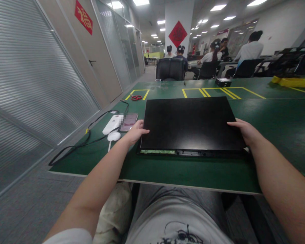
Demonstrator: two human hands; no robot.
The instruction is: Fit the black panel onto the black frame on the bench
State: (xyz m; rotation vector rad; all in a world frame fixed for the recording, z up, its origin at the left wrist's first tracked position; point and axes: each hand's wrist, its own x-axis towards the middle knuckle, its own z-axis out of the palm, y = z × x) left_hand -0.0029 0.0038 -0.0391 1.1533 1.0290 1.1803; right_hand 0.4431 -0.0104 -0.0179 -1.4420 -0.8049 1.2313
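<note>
A black flat display panel (188, 123) lies in front of me over a black frame (200, 153). Along its near edge a strip of green circuit board (157, 151) shows. My left hand (136, 132) grips the panel's left edge, thumb on top and fingers beneath. On the opposite side my right hand (245, 130) holds the right edge in the same way, its fingers mostly hidden under the panel. Whether the panel is seated in the frame or slightly lifted I cannot tell.
Left of the panel are a phone (129, 122), a white box-shaped device (113, 124), a small white case (114, 136) and black cables (77, 146). Red scissors (136, 98), a plastic cup (158, 82) and a small black box (223, 82) stand farther back on the green table (277, 118).
</note>
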